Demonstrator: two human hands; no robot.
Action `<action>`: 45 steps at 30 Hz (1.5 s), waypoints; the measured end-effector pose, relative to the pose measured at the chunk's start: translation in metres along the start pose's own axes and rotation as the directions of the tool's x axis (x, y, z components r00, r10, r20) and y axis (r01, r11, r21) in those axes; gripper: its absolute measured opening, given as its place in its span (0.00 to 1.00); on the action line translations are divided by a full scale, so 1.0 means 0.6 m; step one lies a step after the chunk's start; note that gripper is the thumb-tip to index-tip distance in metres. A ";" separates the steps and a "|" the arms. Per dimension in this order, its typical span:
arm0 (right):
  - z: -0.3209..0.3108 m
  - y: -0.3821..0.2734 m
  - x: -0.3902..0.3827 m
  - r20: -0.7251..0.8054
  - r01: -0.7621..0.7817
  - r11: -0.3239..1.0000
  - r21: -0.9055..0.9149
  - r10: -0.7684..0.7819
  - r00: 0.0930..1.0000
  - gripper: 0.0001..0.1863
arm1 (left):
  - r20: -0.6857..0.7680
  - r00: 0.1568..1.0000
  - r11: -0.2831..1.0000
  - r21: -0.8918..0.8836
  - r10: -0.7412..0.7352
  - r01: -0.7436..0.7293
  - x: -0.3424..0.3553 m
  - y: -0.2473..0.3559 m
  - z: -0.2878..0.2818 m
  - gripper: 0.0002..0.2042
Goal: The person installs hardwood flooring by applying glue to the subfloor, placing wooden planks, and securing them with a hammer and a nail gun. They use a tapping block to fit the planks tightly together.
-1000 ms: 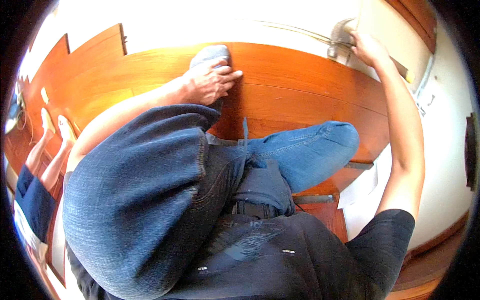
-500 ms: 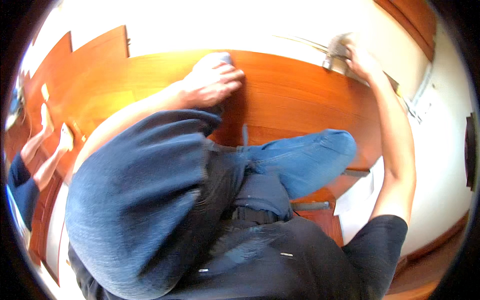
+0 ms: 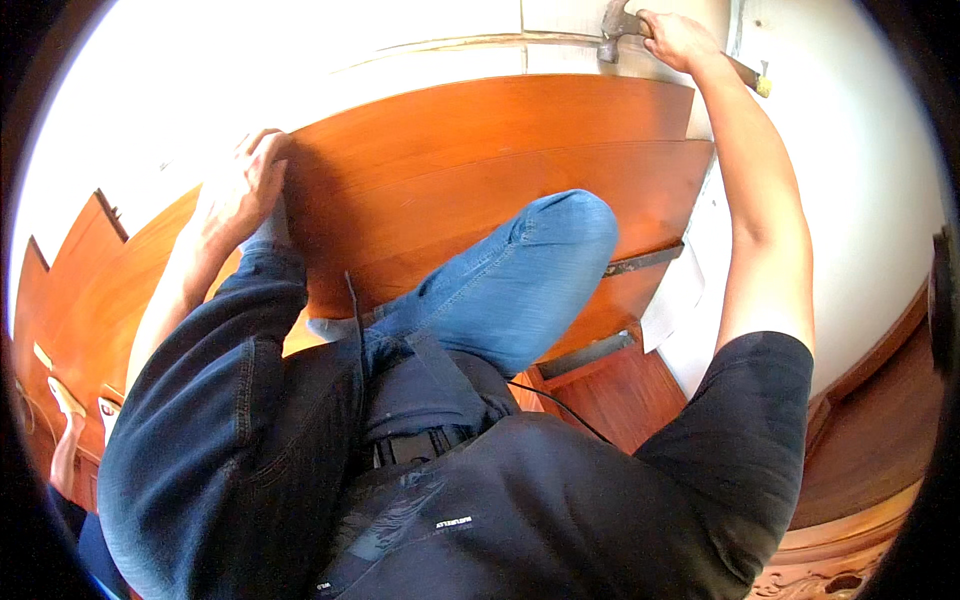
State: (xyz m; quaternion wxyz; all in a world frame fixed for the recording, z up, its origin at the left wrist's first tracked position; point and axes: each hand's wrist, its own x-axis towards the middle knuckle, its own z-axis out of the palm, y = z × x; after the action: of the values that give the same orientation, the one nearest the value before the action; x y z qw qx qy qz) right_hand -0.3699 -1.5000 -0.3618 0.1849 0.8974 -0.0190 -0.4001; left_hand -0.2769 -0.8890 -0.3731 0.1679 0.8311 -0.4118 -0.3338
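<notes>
At the far right my right hand (image 3: 682, 42) is closed around the handle of a claw hammer (image 3: 612, 32). The hammer head hangs beyond the far edge of the reddish-brown floorboards (image 3: 480, 125), over pale flooring. A yellow patch marks the handle's end near the white wall. My left hand (image 3: 250, 182) is at the far left edge of the boards, against my sock-covered foot (image 3: 268, 232). Its fingers are bent and close together; what lies beneath them is hidden.
Two dark metal bars (image 3: 645, 260) lie across the boards right of my bent knee (image 3: 560, 240). White paper (image 3: 672, 305) lies by the wall (image 3: 860, 200). Another person's foot (image 3: 68, 398) shows at the lower left. Carved wood (image 3: 850, 560) stands at the lower right.
The view has swung rightward, so boards and body sit further left. My right hand still grips the hammer, now seen clearly; my left hand stays near my foot.
</notes>
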 end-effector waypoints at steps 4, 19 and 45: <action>0.068 0.017 0.004 0.091 0.039 0.999 0.006 -0.039 0.995 0.28 | -0.013 0.999 0.999 -0.008 0.050 -0.050 0.006 0.003 -0.002 0.10; 0.007 0.023 -0.018 0.169 0.031 0.996 0.079 -0.044 0.985 0.13 | 0.100 0.995 0.998 0.056 -0.012 0.007 0.009 0.013 -0.027 0.13; -0.111 -0.145 0.015 -0.178 0.043 0.820 0.571 0.072 0.981 0.19 | -0.198 0.967 0.916 0.394 0.159 -0.070 -0.010 0.000 0.027 0.13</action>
State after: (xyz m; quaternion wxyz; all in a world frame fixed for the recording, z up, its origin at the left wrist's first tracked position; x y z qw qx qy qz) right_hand -0.3257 -1.3996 -0.3576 -0.0888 0.9455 -0.1272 -0.2863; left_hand -0.2910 -0.8846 -0.3825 0.0670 0.8546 -0.4958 -0.1394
